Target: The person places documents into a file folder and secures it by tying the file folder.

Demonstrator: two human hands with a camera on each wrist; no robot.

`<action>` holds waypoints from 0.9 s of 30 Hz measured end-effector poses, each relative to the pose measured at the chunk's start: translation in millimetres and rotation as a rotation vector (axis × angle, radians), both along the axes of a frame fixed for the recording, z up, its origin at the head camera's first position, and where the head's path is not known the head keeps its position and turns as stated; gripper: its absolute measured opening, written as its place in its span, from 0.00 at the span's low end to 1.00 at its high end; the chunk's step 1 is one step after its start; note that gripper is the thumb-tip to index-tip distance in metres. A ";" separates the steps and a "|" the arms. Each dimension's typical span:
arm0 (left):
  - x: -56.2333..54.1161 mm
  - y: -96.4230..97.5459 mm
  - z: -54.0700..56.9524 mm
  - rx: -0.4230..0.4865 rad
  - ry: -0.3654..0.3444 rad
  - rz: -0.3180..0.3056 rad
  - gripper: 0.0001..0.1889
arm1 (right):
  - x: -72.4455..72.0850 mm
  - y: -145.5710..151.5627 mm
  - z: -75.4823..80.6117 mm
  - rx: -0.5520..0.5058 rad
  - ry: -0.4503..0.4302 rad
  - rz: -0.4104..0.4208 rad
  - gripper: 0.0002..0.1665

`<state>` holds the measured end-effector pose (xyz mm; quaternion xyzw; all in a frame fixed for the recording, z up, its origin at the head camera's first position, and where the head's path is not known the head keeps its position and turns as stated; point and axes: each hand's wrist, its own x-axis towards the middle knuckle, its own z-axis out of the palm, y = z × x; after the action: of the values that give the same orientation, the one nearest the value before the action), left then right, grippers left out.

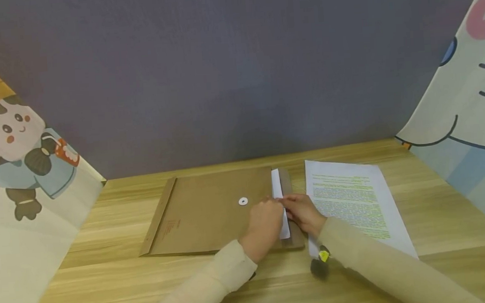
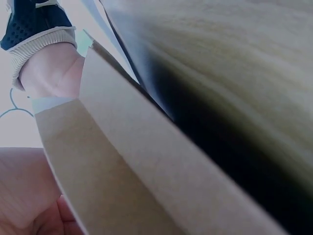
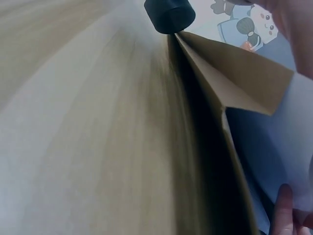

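A brown kraft document envelope (image 1: 213, 210) lies flat on the table, a white button on its face and its mouth toward the right. White paper (image 1: 284, 230) sticks out of that mouth as a narrow strip. My left hand (image 1: 264, 220), fingers curled, grips the envelope's front edge at the mouth. Meeting it from the other side, my right hand (image 1: 303, 213) pinches the paper strip. In the right wrist view, right-hand fingers (image 3: 283, 210) lie against the white paper (image 3: 298, 122) beside the envelope's folded side (image 3: 234, 78). Left fingertips are partly hidden.
A printed sheet (image 1: 351, 200) with yellow-highlighted text lies right of the envelope, partly under the right forearm. The wooden table (image 1: 108, 292) meets a grey panel (image 1: 237, 76) at the back. Cartoon-printed curtains (image 1: 31, 152) hang at both sides.
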<state>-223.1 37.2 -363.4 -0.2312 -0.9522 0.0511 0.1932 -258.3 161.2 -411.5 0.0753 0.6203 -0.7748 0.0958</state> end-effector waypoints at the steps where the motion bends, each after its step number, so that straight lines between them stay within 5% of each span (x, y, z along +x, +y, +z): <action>1: 0.4 -0.2 0.6 0.008 -0.005 -0.003 0.04 | 0.1 -0.9 0.2 -0.005 0.003 0.007 0.16; 16: 1.2 -2.0 1.2 0.013 -0.070 -0.032 0.04 | -0.8 -13.5 -2.9 -0.002 0.019 0.024 0.13; 23: 1.0 -1.5 -0.1 -0.014 0.003 -0.021 0.03 | -5.2 -21.2 -5.2 0.131 0.022 -0.041 0.09; 27: -0.3 -1.9 0.2 -0.003 -0.030 -0.019 0.04 | -8.0 -25.0 -5.7 0.176 0.001 -0.062 0.10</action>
<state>-223.4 35.3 -363.2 -0.2410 -0.9526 0.0471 0.1793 -266.3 136.2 -417.2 0.1023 0.6836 -0.7198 0.0643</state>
